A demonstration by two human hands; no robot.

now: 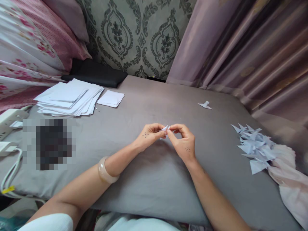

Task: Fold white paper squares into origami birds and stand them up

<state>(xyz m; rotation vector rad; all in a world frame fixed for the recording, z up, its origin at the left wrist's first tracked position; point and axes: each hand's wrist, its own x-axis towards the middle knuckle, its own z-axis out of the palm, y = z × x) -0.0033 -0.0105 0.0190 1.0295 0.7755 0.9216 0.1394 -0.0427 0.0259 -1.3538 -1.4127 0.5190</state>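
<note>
Between my two hands, over the middle of the grey cloth surface, is a small piece of folded white paper (164,129). My left hand (150,135) pinches it from the left with thumb and fingers. From the right, my right hand (183,139) grips it the same way, thumb towards the left thumb. Fingertips cover much of the paper, so its full shape is hidden. A single folded paper piece (205,105) with pointed ends lies farther back to the right. At the far right sits a heap of similar pointed folded papers (257,144).
On the left are a large stack of white paper sheets (69,98) and a smaller stack (111,98). A black folded item (98,73) lies behind them. A power strip (12,120) with white cables is at the left edge. Pale cloth (288,179) lies at the right, below purple curtains (216,41).
</note>
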